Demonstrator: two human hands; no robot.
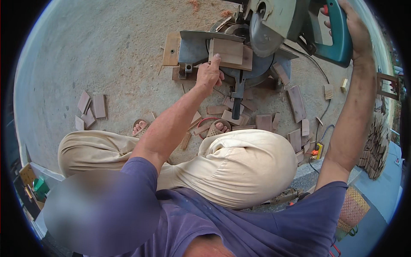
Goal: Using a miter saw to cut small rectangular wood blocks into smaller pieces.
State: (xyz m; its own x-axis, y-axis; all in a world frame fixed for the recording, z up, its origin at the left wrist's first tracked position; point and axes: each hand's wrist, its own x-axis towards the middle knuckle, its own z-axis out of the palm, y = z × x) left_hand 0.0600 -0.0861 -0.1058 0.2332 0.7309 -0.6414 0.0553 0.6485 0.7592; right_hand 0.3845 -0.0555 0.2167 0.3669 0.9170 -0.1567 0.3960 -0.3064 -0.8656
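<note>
On the miter saw's metal table (pixel 192 49) lie two stacked wood boards (pixel 227 49) against the raised fence (pixel 192 35). My left hand (pixel 208 75) grips their near left corner, thumb on top and the other fingers curled. My right hand (pixel 351 25) is wrapped round the saw's green handle (pixel 338 53) at the upper right, near a red switch. The blade guard (pixel 262 36) hangs raised just right of the boards. A black lever (pixel 236 103) sticks out from the saw's turntable toward me.
Offcuts (pixel 295 100) are strewn around the saw and my sandalled feet (pixel 220 128), with more (pixel 99 106) at left. A black cord (pixel 325 78) crosses the concrete floor (pixel 128 55) at right, near a yellow plug or tool (pixel 319 150). Split wood (pixel 372 145) and a woven basket (pixel 355 207) stand far right.
</note>
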